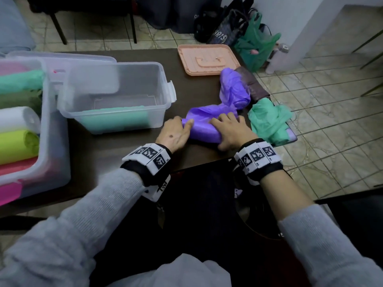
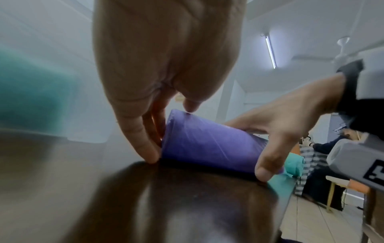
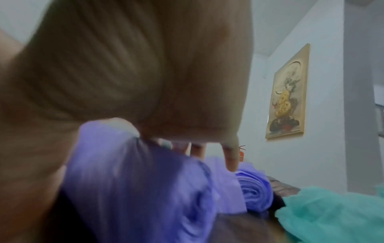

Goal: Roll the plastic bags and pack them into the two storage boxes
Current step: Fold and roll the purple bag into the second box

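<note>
From the head view, both hands sit on a purple plastic bag (image 1: 204, 125), half rolled into a smooth cylinder near the table's (image 1: 128, 148) front edge, its loose tail trailing toward the right edge. The left hand (image 1: 174, 134) holds the roll's left end; the right hand (image 1: 230, 131) lies over its right part. A clear storage box (image 1: 116, 96) stands left of the roll.

The left wrist view shows fingertips (image 2: 149, 154) curled against the roll's end.

The right wrist view shows the palm over purple film, thumb tucked under.

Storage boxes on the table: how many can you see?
2. One clear box sits mid-table, holding a teal roll; a second box at the left edge holds several coloured rolls and is partly cut off.
</note>
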`<control>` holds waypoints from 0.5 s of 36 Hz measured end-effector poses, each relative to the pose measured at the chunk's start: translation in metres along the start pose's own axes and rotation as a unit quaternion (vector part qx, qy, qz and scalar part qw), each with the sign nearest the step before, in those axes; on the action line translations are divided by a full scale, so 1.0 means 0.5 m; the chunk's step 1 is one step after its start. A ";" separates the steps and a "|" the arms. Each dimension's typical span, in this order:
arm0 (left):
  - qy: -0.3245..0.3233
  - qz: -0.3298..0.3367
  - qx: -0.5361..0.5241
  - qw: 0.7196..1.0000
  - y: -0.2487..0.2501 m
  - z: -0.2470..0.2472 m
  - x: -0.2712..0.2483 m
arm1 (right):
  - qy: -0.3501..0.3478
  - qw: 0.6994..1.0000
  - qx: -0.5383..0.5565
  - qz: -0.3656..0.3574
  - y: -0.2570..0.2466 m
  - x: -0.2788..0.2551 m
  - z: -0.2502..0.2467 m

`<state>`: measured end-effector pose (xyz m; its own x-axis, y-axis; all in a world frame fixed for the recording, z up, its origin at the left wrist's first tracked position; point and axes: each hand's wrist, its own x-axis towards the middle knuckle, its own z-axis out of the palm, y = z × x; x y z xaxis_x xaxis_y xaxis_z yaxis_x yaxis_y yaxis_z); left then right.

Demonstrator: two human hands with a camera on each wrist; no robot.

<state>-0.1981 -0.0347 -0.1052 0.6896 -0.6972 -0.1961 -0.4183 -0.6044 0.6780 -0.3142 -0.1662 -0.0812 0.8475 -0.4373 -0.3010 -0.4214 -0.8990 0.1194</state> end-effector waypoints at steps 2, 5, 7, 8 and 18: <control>-0.001 -0.007 -0.003 1.000 0.007 -0.001 0.000 | -0.022 0.999 0.038 0.000 -0.006 -0.008 -0.005; -0.013 -0.021 0.019 1.000 0.014 -0.006 0.007 | -0.013 0.998 0.058 -0.018 -0.027 -0.019 -0.011; -0.041 -0.037 0.045 0.997 0.020 -0.010 0.016 | -0.010 0.997 0.066 -0.035 -0.044 -0.024 -0.004; -0.051 -0.045 0.056 0.996 0.025 -0.011 0.021 | -0.009 0.995 0.086 -0.038 -0.051 -0.026 0.001; -0.114 -0.075 0.098 0.986 0.098 -0.002 0.059 | -0.016 0.988 0.143 -0.046 -0.070 -0.040 0.019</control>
<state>-0.1976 -0.0848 -0.0772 0.6104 -0.6493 -0.4537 -0.4433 -0.7547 0.4837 -0.3196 -0.1257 -0.0882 0.8779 -0.3479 -0.3290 -0.4203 -0.8891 -0.1813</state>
